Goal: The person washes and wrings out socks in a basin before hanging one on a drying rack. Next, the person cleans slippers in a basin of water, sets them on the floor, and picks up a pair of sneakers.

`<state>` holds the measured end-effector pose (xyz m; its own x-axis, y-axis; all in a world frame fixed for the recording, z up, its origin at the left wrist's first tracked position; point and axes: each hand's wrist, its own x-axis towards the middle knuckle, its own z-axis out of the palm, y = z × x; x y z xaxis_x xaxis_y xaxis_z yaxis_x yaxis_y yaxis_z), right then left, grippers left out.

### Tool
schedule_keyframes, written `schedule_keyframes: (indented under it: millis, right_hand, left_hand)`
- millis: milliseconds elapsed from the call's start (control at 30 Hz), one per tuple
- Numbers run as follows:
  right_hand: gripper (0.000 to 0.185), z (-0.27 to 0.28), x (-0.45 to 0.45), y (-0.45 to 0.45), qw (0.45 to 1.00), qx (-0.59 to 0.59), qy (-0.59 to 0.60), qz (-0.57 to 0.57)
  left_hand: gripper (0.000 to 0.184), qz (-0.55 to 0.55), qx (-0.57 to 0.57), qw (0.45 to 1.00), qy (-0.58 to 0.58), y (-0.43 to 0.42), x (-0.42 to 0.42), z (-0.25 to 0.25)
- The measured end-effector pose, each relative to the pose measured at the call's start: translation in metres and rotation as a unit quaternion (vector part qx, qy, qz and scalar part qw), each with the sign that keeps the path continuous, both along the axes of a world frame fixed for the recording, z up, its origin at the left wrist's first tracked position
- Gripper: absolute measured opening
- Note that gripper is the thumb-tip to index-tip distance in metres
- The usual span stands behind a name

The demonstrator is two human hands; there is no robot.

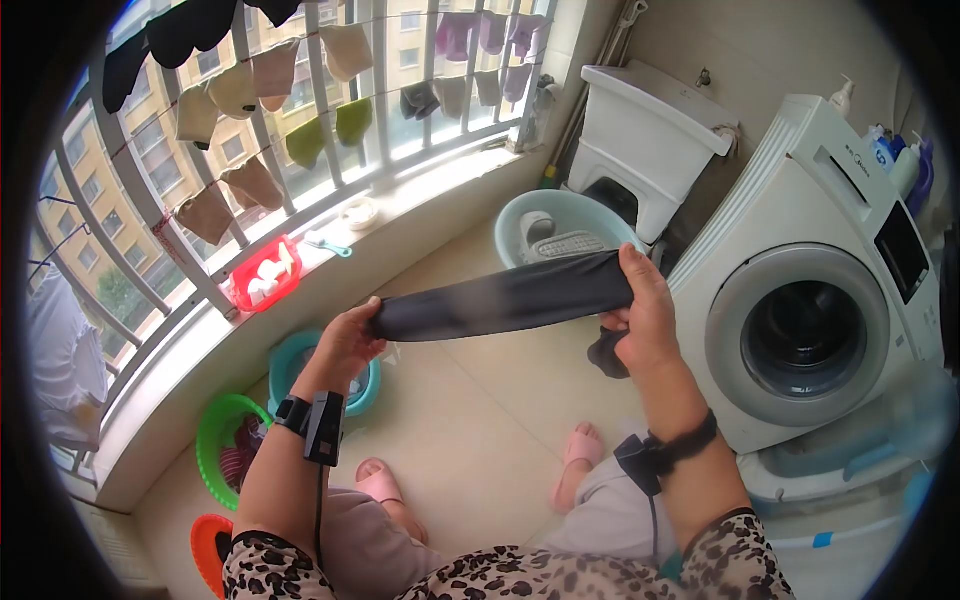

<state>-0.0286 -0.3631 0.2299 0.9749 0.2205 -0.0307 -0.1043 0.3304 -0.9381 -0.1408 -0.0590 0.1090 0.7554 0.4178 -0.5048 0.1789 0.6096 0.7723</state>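
Note:
My left hand [352, 340] and my right hand [645, 305] stretch a long dark sock [500, 300] sideways between them, at about chest height above the floor. My left fingers pinch its narrower end. The wider end is gripped by my right hand, thumb on top. Below the right fingers dangles a small bunched dark piece of cloth [607, 353]; I cannot tell whether it is part of the same sock or a second one. Black devices are strapped to both wrists.
Socks hang on lines along the barred window [320, 130]. On the sill are a red basket [240, 283] and a brush [330, 245]. Teal [375, 385], green [207, 450] and orange [207, 550] basins stand left. A pale basin [508, 222] holds slippers; a washing machine [710, 310] stands right.

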Motion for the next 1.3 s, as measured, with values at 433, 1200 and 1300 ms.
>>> schedule_keyframes:
  millis: [433,1200,1300]
  right_hand:
    - [0.044,-0.021,-0.019,0.027,0.951,-0.075,0.028,0.299]
    - [0.022,-0.009,-0.025,0.016,0.918,-0.175,0.023,0.355]
    - [0.023,-0.004,-0.027,0.014,0.928,-0.131,0.020,0.349]
  left_hand:
    - [0.033,-0.268,0.166,0.913,-0.259,-0.103,0.005,0.056]
    - [0.011,-0.189,-0.042,0.943,-0.271,-0.097,0.001,0.064]
    - [0.010,-0.202,-0.053,0.939,-0.273,-0.093,0.002,0.060]
